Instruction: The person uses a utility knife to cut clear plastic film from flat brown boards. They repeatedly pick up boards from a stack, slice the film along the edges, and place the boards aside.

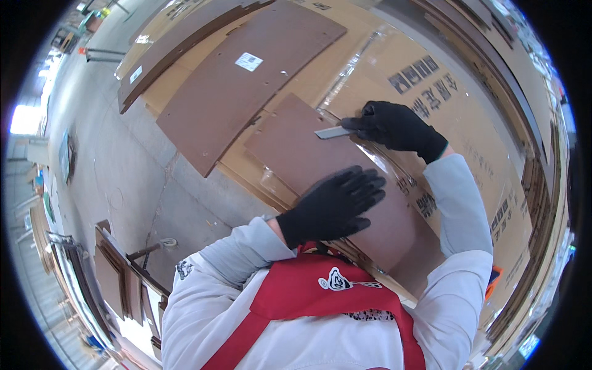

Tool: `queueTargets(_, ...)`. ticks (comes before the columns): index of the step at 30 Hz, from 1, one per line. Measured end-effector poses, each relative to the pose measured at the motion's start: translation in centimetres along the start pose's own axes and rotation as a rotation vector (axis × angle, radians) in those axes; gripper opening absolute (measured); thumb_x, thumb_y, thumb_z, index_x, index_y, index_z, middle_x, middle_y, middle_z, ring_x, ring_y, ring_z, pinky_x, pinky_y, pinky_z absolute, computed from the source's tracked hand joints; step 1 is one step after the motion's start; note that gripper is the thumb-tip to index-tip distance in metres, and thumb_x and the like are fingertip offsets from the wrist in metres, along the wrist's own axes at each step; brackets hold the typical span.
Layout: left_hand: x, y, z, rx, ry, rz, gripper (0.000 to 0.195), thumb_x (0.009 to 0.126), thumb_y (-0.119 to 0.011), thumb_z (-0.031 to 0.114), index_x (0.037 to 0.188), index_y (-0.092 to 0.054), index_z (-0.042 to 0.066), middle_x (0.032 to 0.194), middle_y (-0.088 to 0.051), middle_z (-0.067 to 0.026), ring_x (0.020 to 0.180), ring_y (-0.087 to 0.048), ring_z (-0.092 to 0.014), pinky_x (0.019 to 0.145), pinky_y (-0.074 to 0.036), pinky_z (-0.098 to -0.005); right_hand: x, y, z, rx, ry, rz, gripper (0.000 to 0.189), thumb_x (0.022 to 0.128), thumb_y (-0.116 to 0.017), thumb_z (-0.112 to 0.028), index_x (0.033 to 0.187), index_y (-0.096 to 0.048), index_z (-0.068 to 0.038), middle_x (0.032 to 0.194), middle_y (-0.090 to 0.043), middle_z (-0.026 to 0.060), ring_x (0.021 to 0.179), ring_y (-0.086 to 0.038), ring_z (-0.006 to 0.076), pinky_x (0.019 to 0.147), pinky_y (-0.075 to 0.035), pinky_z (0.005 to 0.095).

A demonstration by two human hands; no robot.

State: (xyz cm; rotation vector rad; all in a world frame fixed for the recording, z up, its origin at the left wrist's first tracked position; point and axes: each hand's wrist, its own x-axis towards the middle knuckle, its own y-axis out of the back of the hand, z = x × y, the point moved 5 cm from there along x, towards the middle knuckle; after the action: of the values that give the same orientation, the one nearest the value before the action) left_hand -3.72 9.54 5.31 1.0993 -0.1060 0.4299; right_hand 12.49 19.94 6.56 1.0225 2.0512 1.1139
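Note:
My right hand (393, 127), in a black glove, is shut on a flat grey metal piece (334, 132), perhaps a blade or scraper. The piece lies over a brown panel (296, 132) near its far end. My left hand (335, 206), gloved in black too, is over the same panel closer to my body, fingers extended and holding nothing visible. Whether its palm touches the panel I cannot tell. Beneath the panel is printed cardboard (370, 69) with clear tape. A larger brown panel (249, 78) with small holes and a white label lies beyond, to the left.
Stacked brown boards (162, 69) are at the upper left. More long boards (490, 78) run along the right side. Upright panels (115, 273) stand at the lower left, beside the concrete floor (134, 180). An orange object (494, 282) sits by my right sleeve.

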Motion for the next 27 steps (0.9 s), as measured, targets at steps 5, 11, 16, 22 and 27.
queueTargets(5, -0.2, -0.4, -0.3, -0.092, 0.027, -0.045, 0.057, 0.09, -0.058, 0.039, 0.136, -0.053, 0.005, 0.149, -0.043, -0.0145, 0.142, -0.034, -0.031, 0.119, -0.021, -0.0447, 8.5, 0.5, -0.2, -0.119, 0.181, 0.093, 0.038, 0.094, -0.062, -0.032, 0.13, -0.063, -0.021, 0.084, -0.057, 0.0118, 0.077, -0.059, 0.0274, 0.072, -0.049, 0.0384)
queueTargets(11, -0.7, 0.7, -3.6, -0.128, 0.094, 0.089, 0.058, 0.089, -0.059, 0.04, 0.136, -0.053, 0.006, 0.149, -0.043, -0.0145, 0.138, -0.038, -0.031, 0.117, -0.025, -0.0432, 11.4, 0.6, 1.6, 0.422, -0.102, 0.066, 0.042, 0.099, -0.055, -0.029, 0.138, -0.054, -0.014, 0.077, -0.059, 0.0046, 0.06, -0.057, 0.0147, 0.053, -0.045, 0.0267)
queueTargets(16, -3.3, 7.6, -16.5, 0.266, 0.433, 0.303, 0.051, 0.091, -0.061, 0.031, 0.133, -0.054, 0.004, 0.141, -0.048, -0.0207, 0.13, -0.046, -0.036, 0.11, -0.037, -0.0443, 5.8, 2.5, 1.1, 0.667, -0.57, 0.071, 0.046, 0.1, -0.053, -0.031, 0.142, -0.05, -0.012, 0.068, -0.055, 0.0016, 0.053, -0.051, 0.009, 0.046, -0.04, 0.0235)
queueTargets(22, -6.0, 9.4, -14.8, -0.08, 0.412, 0.167, 0.05, 0.099, -0.052, 0.023, 0.146, -0.042, 0.01, 0.144, -0.046, -0.0199, 0.135, -0.042, -0.033, 0.113, -0.032, -0.0407, -6.6, 3.0, -0.7, 1.13, -0.692, 0.368, 0.048, 0.093, -0.065, -0.023, 0.133, -0.05, -0.002, 0.087, -0.06, 0.0045, 0.07, -0.06, 0.0116, 0.063, -0.051, 0.0247)
queueTargets(27, -4.5, 2.8, -8.6, 0.116, 0.43, 0.307, 0.061, 0.092, -0.051, 0.016, 0.15, -0.034, 0.01, 0.153, -0.024, -0.029, 0.143, -0.018, -0.049, 0.116, -0.013, -0.0581, -17.4, 0.3, -6.5, 1.225, -0.837, 0.663, 0.054, 0.093, -0.061, -0.013, 0.143, -0.042, -0.003, 0.104, -0.066, 0.0091, 0.075, -0.064, 0.0123, 0.061, -0.052, 0.0241)
